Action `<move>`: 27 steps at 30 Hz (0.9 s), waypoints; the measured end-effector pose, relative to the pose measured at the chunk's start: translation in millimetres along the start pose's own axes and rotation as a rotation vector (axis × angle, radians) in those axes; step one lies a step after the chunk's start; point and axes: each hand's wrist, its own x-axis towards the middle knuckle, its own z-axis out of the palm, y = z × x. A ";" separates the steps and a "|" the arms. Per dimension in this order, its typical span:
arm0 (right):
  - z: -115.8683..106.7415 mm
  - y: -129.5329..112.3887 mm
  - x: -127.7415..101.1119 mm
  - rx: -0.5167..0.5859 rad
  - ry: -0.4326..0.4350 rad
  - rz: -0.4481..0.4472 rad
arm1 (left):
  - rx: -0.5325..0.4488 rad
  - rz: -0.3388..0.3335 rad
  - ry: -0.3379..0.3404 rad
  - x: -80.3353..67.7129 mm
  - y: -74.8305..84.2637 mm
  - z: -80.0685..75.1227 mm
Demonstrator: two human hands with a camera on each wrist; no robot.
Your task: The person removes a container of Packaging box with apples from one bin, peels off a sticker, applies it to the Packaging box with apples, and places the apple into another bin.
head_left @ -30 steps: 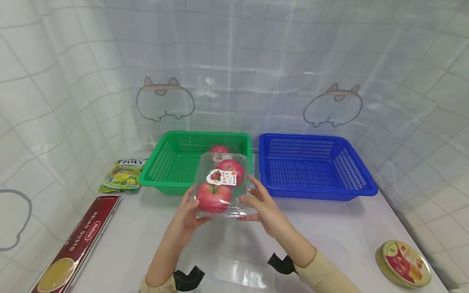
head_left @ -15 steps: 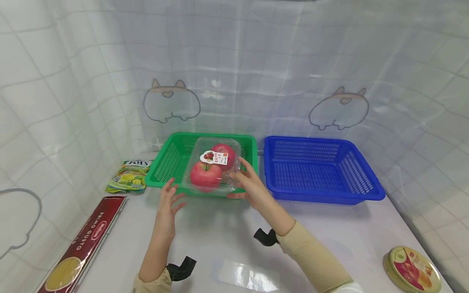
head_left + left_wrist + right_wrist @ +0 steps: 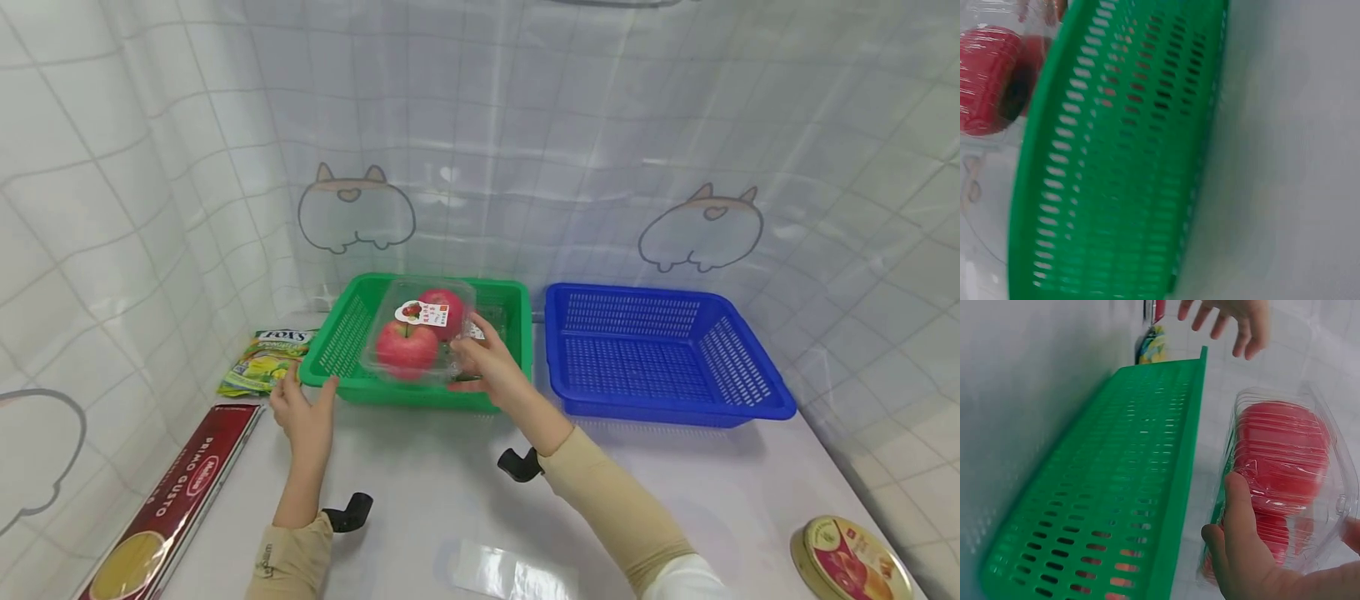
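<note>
My right hand (image 3: 495, 367) grips the right side of a clear plastic box of apples (image 3: 408, 342). Two red apples and a white label show through its lid. The box is held over the green basket (image 3: 427, 394); in the right wrist view, the apple box (image 3: 1285, 450) hangs above the basket's rim. My left hand (image 3: 303, 414) holds nothing and has its fingers spread, near the basket's front left corner and a Fox's candy bag (image 3: 266, 367). Whether it touches either, I cannot tell. Another clear pack (image 3: 491, 321) with a label lies inside the basket, partly hidden by my right hand.
To the right of the green basket stands a blue basket (image 3: 675, 407). A long red Primo Gusto pasta pack (image 3: 176, 492) lies at the left. A round candy tin (image 3: 851, 558) sits at the front right. Behind the baskets hangs a gridded curtain (image 3: 525, 167).
My left hand has let go of the apple box and moved left toward the candy bag. My right hand has carried the box forward and left, over the green basket.
</note>
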 end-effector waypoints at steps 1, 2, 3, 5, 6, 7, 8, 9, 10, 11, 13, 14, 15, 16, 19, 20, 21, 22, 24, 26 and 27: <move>1.8 0.2 3.8 0.001 0.003 -0.001 | 0.020 -0.012 -0.003 3.2 -2.3 0.3; 3.7 0.5 7.5 0.003 0.006 -0.002 | 0.035 -0.023 -0.010 6.1 -4.7 0.8; 5.9 0.5 11.4 0.008 0.009 0.001 | 0.050 -0.035 -0.016 8.5 -6.9 1.1; 10.4 1.2 19.2 0.014 0.012 0.004 | 0.083 -0.057 -0.034 12.8 -11.1 1.8; 12.8 1.7 23.1 0.018 0.012 0.005 | 0.095 -0.067 -0.044 14.4 -12.9 2.2; 15.2 2.2 26.9 0.018 0.014 0.009 | 0.103 -0.076 -0.050 15.7 -14.4 2.6; 17.8 2.8 30.5 0.021 0.019 0.018 | 0.108 -0.083 -0.055 17.0 -15.9 3.1; 20.5 3.4 34.2 0.021 0.025 0.024 | 0.111 -0.089 -0.060 17.9 -17.0 3.7; 23.0 4.2 37.7 0.019 0.033 0.032 | 0.110 -0.092 -0.062 18.8 -18.1 4.3; 25.5 5.0 41.1 0.020 0.039 0.035 | 0.104 -0.094 -0.062 19.4 -18.8 5.0; 29.8 7.5 47.9 0.024 0.050 0.045 | 0.093 -0.096 -0.059 19.8 -19.7 5.7; 31.9 8.6 50.5 0.027 0.055 0.048 | 0.088 -0.097 -0.059 19.9 -19.9 5.9; 33.6 10.0 53.3 0.030 0.061 0.049 | 0.083 -0.098 -0.058 19.8 -20.0 6.0; 35.1 11.4 56.0 0.033 0.066 0.051 | 0.077 -0.100 -0.058 19.8 -20.1 6.0; 39.0 15.4 63.1 0.051 0.082 0.052 | 0.069 -0.102 -0.056 19.5 -19.9 6.5; 40.1 16.5 65.1 0.055 0.092 0.055 | 0.068 -0.101 -0.055 19.3 -19.7 6.7; 41.2 17.9 67.4 0.070 0.095 0.059 | 0.068 -0.101 -0.054 19.2 -19.4 7.0; 42.6 18.7 69.1 0.091 0.099 0.064 | 0.066 -0.101 -0.055 19.0 -19.3 7.2; 45.9 20.2 71.7 0.134 0.105 0.081 | 0.066 -0.100 -0.054 18.8 -18.9 7.4; 50.0 21.3 73.3 0.172 0.103 0.100 | 0.059 -0.099 -0.053 18.7 -18.7 7.4; 52.3 21.8 74.1 0.189 0.099 0.108 | 0.057 -0.099 -0.052 18.7 -18.8 7.3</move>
